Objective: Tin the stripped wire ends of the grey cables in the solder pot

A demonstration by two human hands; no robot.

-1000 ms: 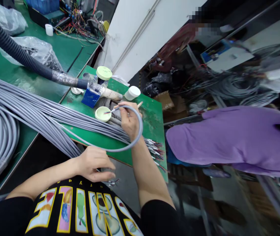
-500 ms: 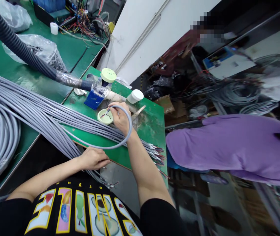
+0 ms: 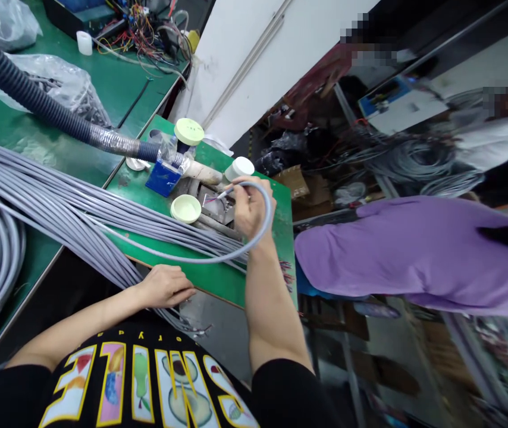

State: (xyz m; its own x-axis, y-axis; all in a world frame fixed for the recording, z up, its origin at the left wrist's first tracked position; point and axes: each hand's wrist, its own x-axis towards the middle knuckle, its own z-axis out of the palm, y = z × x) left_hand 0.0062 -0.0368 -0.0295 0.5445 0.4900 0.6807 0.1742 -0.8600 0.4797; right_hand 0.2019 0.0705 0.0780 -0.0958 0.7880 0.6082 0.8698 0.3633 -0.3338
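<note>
Right hand [image 3: 254, 208]: pinching the cable between thumb and fingers, just behind the stripped end.
Left hand [image 3: 165, 286]: at the near edge of the green table [image 3: 218, 282], with fingers curled and pressed together; cannot tell whether closed on anything.
Grey cable [image 3: 200, 260]: curved across the table and looped around in front of the right wrist.
Coloured wires [image 3: 212, 198]: above the metal fixture [image 3: 222, 209], just beside the pale-green tub [image 3: 185, 208] and apart from it; contact with fixture cannot be told.
Cable bundle [image 3: 115, 204]: laid across the table, passing under the right forearm and partly hidden there.
Ribbed hose [image 3: 44, 98]: stretched from upper left to beside the blue box [image 3: 163, 177].
White-lidded jar [image 3: 241, 167]: beyond the right hand, near the knuckles.
Purple garment [image 3: 414, 249]: on a co-worker, at right.
</note>
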